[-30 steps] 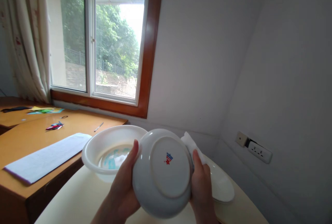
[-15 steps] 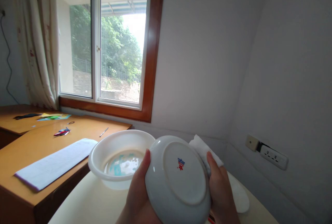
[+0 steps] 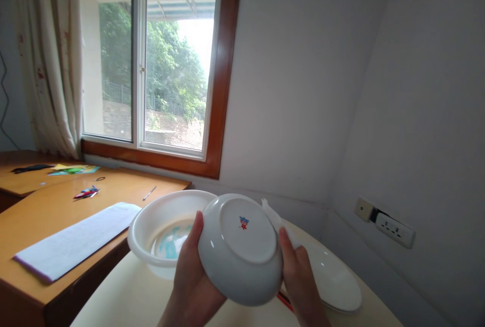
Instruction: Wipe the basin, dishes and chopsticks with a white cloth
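A white porcelain bowl (image 3: 246,261) is tilted up, its underside with foot ring and small red-and-blue mark facing me. My left hand (image 3: 199,266) grips its left side, thumb at the rim and fingers underneath. My right hand (image 3: 299,271) is closed on a white cloth or tissue (image 3: 282,223), pressed to the bowl's right edge. The inside of the bowl is hidden. Left of the bowl stands a white plastic basin (image 3: 151,236) with water and turquoise patterning at its bottom. A white plate (image 3: 337,281) lies on the table behind my right hand.
The round cream table (image 3: 129,296) carries the basin and plate. A thin red object (image 3: 285,301) shows partly beneath the bowl. On the wooden desk (image 3: 109,185) at left lie a folded white sheet (image 3: 79,238), pens (image 3: 87,193) and coloured papers. A wall socket (image 3: 396,228) is at right.
The bowl has moved left and slightly farther from me, tipping a little more. My right hand and the cloth have moved left with it, and more of the plate shows.
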Demonstrator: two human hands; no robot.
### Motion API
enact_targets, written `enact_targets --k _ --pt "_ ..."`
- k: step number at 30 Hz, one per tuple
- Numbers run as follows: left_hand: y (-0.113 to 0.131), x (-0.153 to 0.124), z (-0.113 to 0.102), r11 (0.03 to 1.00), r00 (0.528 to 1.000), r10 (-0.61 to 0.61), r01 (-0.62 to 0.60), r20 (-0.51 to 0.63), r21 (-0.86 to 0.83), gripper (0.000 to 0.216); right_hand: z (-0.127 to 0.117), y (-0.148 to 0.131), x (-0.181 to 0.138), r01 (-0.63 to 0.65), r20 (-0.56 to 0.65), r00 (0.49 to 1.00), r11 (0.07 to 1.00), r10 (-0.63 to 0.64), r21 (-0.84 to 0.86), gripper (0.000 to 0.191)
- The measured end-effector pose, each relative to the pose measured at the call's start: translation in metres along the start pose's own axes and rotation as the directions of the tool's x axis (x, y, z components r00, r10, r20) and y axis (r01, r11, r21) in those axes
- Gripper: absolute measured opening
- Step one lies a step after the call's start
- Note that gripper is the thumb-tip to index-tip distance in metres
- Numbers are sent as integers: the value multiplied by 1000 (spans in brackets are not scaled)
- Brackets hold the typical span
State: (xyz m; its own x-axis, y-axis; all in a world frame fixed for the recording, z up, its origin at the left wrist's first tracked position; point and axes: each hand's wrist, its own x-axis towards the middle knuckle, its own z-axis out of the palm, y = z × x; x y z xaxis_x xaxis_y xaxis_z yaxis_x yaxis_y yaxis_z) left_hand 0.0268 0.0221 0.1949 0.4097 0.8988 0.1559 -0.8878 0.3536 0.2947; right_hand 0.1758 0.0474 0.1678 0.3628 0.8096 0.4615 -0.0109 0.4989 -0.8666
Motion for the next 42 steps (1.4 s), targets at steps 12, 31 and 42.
enact_targets --k 12,31,42 --pt "16 -8 -13 931 931 361 -363 56 33 42 34 35 -35 255 257 937 966 -237 -39 48" --pt "-8 -2 -7 959 890 265 -203 -371 197 42 58 31 -72 689 391 715 678 -579 -256 50" --pt "-48 3 -15 854 923 317 -178 -217 489 50 26 5 -41 700 440 701 657 -560 -280 49"
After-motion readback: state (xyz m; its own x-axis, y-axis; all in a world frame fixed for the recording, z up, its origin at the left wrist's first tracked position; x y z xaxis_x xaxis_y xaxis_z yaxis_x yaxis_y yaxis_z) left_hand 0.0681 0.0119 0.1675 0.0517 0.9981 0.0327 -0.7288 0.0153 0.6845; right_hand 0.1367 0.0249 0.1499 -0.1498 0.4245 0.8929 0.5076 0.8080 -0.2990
